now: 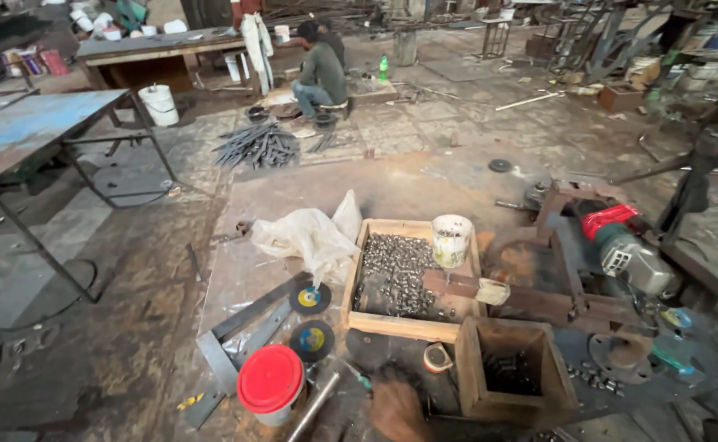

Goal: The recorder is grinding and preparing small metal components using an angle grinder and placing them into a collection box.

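hand [396, 409] blurred at bottom edge, which hand and whether its fingers were apart or together not discernible | nearest: small wooden box [513, 372] just right, red-lidded container [270, 382] left | beyond: wooden tray [408, 326] of metal pieces on the floor

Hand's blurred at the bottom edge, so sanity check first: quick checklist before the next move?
1. Grip of the hand: blurred beside the small wooden box; cannot tell.
2. Wooden tray of small metal pieces lying flat: ok.
3. Cup upright at the tray's edge: ok.
4. Red-and-grey motor stopped: cannot tell.
5. Floor near the hand free of loose items: two cutting discs and a red-lidded tub lie there; not ok.
6. Crouching person well away: ok.
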